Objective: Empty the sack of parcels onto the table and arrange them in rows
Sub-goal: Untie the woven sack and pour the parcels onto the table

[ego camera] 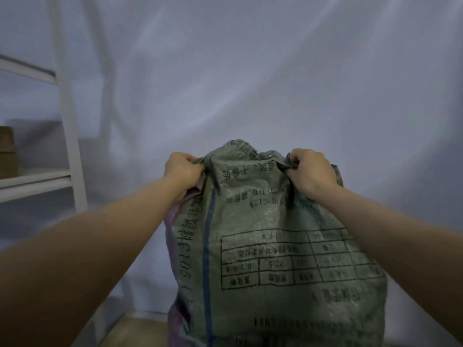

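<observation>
- Sack (275,246): grey-green woven, printing upside down, hanging in front of me, centre-low.
- My L hand (181,170) is fisting its upper left corner; R hand (309,169) is clenching the upper right.
- White sheet (250,83) is draping behind; white shelf frame (67,121) w/ cardboard boxes (7,151) far left.

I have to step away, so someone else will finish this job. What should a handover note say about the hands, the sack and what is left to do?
Left hand: closed on the top left corner of the woven sack.
Right hand: closed on the top right corner.
Sack: held up in front of a white backdrop, its print upside down, so it seems inverted. A brown surface, perhaps the table, shows below.
Done: sack gripped and lifted. No parcels in view.
Left: empty the parcels onto the table, then arrange them in rows.
</observation>
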Motion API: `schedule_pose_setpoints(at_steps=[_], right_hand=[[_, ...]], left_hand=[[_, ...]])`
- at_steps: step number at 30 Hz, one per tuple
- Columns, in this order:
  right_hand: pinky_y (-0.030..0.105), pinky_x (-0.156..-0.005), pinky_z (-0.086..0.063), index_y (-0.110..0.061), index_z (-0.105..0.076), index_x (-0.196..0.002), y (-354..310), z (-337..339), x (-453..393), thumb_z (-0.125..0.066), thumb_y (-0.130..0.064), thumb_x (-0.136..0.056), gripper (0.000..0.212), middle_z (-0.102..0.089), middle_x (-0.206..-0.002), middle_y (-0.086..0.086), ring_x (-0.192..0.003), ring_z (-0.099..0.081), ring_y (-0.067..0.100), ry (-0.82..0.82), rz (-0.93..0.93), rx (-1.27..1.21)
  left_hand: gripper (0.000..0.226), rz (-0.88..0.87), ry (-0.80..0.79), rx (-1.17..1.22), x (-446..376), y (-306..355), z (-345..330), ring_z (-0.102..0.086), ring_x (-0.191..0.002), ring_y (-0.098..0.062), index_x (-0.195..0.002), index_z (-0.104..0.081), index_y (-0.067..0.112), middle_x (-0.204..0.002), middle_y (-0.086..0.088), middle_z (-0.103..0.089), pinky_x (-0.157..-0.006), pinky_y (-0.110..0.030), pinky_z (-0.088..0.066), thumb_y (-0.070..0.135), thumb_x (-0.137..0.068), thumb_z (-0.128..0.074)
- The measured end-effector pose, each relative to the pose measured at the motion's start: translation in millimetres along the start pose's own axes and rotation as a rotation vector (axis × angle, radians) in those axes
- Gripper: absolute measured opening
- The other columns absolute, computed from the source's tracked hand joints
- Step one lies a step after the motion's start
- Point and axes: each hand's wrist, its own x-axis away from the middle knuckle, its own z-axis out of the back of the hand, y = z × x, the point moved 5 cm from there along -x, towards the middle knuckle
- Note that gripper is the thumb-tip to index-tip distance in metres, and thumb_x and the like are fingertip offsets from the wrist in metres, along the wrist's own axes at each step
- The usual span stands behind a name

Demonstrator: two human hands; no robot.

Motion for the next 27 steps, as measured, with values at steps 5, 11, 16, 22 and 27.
schedule_pose_setpoints(at_steps=[5,11,16,22,27], right_hand=[[0.032,-0.06,-0.041,-0.016,-0.063,-0.09,5,0,7,-0.062,-0.01,-0.087,0.006,-0.064,-0.086,0.007,-0.079,-0.059,0.034,0.026,-0.008,0.013],[0.031,-0.057,-0.037,-0.01,-0.062,-0.083,23,4,23,-0.066,-0.015,-0.09,0.01,-0.057,-0.074,0.002,-0.075,-0.055,0.029,-0.043,-0.034,-0.145],[0.041,-0.099,-0.033,-0.02,-0.067,-0.109,39,-2,40,-0.059,-0.03,-0.094,0.02,-0.066,-0.108,0.004,-0.111,-0.055,0.03,-0.169,-0.008,-0.029],[0.05,-0.114,-0.012,-0.044,-0.034,-0.148,71,-14,82,-0.06,-0.083,-0.068,0.093,-0.025,-0.159,-0.004,-0.147,-0.012,0.024,-0.553,0.077,0.293],[0.054,-0.119,-0.012,-0.045,-0.013,-0.154,89,-10,107,-0.061,-0.089,-0.047,0.125,-0.008,-0.164,-0.005,-0.151,-0.005,0.027,-0.849,0.086,0.259]], left_hand=[[0.054,-0.093,-0.188,0.027,26,28,-10,-0.061,-0.097,-0.018,-0.122,-0.062,0.009,-0.106,0.0,-0.063,-0.083,-0.03,-0.047,0.047,-0.084,-0.071],[0.052,-0.119,-0.379,-0.153,44,18,-26,-0.056,-0.08,-0.006,-0.117,-0.054,0.015,-0.097,0.006,-0.059,-0.063,-0.022,-0.042,0.051,-0.084,-0.07],[0.071,-0.109,-0.36,-0.375,51,-3,-37,-0.064,-0.092,-0.023,-0.104,-0.062,0.024,-0.099,0.001,-0.068,-0.086,-0.037,-0.052,0.08,-0.06,-0.066],[0.089,-0.102,-0.312,-0.837,66,-18,-41,-0.048,-0.122,-0.037,-0.132,-0.051,0.035,-0.132,-0.012,-0.053,-0.102,-0.045,-0.036,0.089,-0.061,-0.056],[0.1,-0.039,-0.133,-0.749,79,-4,-27,-0.034,-0.132,-0.044,-0.144,-0.042,0.036,-0.144,-0.016,-0.035,-0.11,-0.051,-0.027,0.089,-0.06,-0.057]])
